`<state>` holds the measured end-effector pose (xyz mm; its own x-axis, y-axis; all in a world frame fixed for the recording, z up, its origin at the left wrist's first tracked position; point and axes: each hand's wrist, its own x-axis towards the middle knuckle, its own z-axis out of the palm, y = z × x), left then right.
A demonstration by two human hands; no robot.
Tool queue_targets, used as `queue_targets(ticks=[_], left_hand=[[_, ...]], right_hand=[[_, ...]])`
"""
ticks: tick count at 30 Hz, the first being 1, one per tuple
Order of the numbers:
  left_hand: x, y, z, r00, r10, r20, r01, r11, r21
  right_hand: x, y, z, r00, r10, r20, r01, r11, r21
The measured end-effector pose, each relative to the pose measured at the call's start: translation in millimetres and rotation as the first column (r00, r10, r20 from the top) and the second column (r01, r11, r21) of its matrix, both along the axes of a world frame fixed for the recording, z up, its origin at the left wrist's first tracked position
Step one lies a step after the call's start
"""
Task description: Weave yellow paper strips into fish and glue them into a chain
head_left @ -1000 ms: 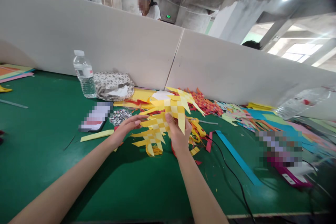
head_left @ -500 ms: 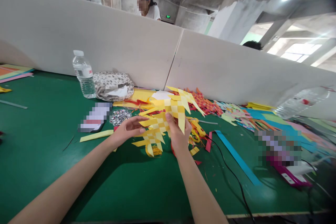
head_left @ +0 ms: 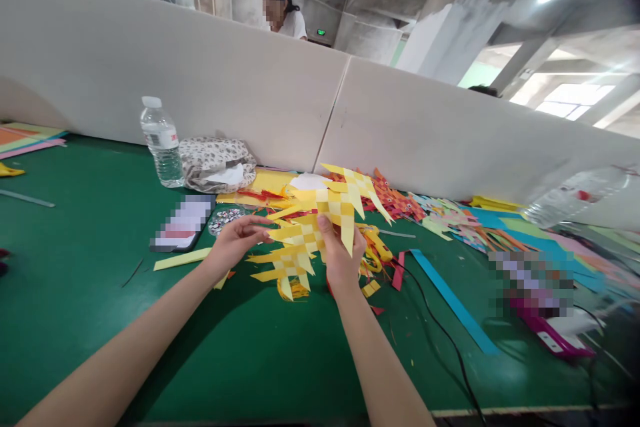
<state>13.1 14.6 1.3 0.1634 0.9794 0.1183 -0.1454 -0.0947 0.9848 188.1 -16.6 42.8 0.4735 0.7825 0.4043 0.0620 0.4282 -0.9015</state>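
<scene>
A string of woven yellow paper fish [head_left: 306, 237], checked in pale and deeper yellow with pointed strip ends, hangs above the green table. My right hand [head_left: 340, 253] is closed on it, thumb on top of the weave and the other fingers hidden behind. To its left, my left hand [head_left: 235, 240] has its fingertips drawn together at the pointed end of one yellow strip. Beneath the woven piece lies a bundle of yellow thread [head_left: 294, 289]. Behind my right hand are yellow-handled scissors [head_left: 377, 245].
A water bottle [head_left: 164, 147], patterned pouch [head_left: 217, 163], phone [head_left: 183, 221] and packet of small round pieces [head_left: 226, 219] stand or lie to the left. Red woven paper pieces [head_left: 393, 197] lie behind. A blue strip [head_left: 450, 300], black cable [head_left: 440, 320] and another bottle [head_left: 577, 193] are right.
My left hand has shifted slightly left and its fingers have come closer together at the strip's tip. My right hand keeps its hold, nearly unmoved.
</scene>
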Motion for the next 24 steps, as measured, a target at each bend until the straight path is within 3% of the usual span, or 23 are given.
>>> queue_targets(ticks=[6, 10, 16, 20, 24], left_hand=[[-13, 10, -3.5, 0.95, 0.301, 0.087, -0.303, 0.953, 0.005], [-15, 11, -1.2, 0.926, 0.356, 0.125, -0.356, 0.934, -0.02], [-13, 11, -3.2, 0.959, 0.244, 0.143, -0.244, 0.97, -0.02], [-8, 10, -1.2, 0.984, 0.042, 0.172, -0.037, 0.999, -0.032], [-2, 8, -1.3, 0.982, -0.103, 0.161, 0.115, 0.991, -0.069]], right_hand=[[4, 1, -2.7, 1.0, 0.011, 0.027, -0.011, 1.0, -0.006], [2, -1, 2.1, 1.0, -0.001, 0.012, 0.001, 1.0, 0.001], [1, -4, 8.2, 1.0, -0.016, -0.005, 0.016, 1.0, -0.004], [5, 0, 5.2, 1.0, 0.001, 0.003, -0.001, 1.0, 0.001], [5, 11, 6.4, 0.993, 0.064, -0.101, -0.06, 0.997, 0.042]])
